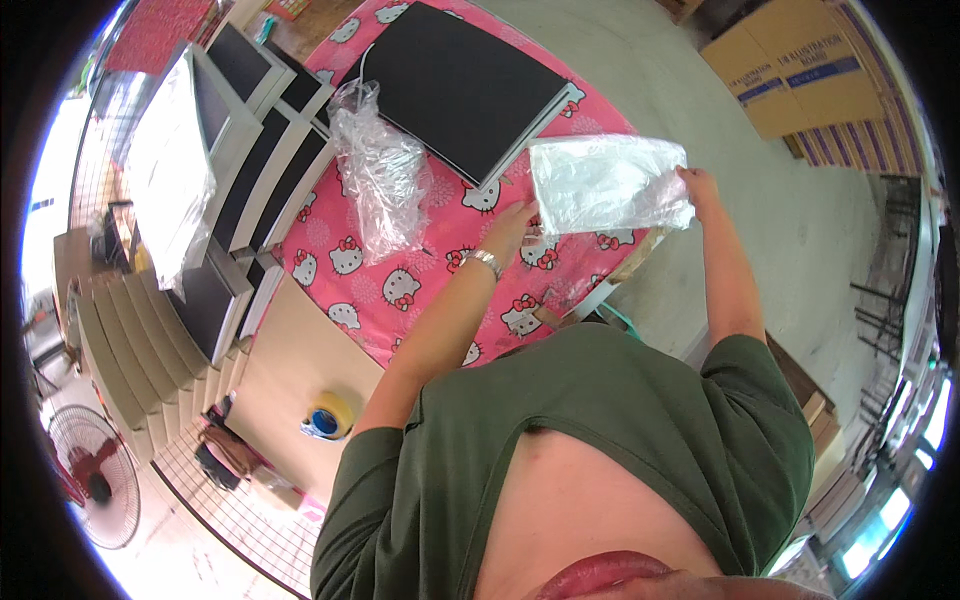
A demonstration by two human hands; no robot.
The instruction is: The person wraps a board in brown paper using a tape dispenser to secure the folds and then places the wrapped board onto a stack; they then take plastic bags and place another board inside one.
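A folded clear plastic bag point(610, 185) is stretched between my hands above the near right part of the table. My right hand point(698, 190) pinches its right edge, fingers closed. At its lower left corner is my left hand point(515, 228), with a metal watch on the wrist; the fingers are partly hidden, and whether they grip the plastic I cannot tell. Just beyond lies a stack of large black boards point(460, 85) with pale edges. Left of my left hand, crumpled clear plastic point(380, 175) rests on the pink cartoon-cat tablecloth point(400, 290).
More black-and-white boards point(262, 180) are stacked on the left, with plastic sheeting point(170, 170) over them. A tape roll point(328, 415) sits on a tan board point(290, 370) at lower left. A fan point(95, 475) stands beyond. Cardboard boxes point(800, 75) stand at far right.
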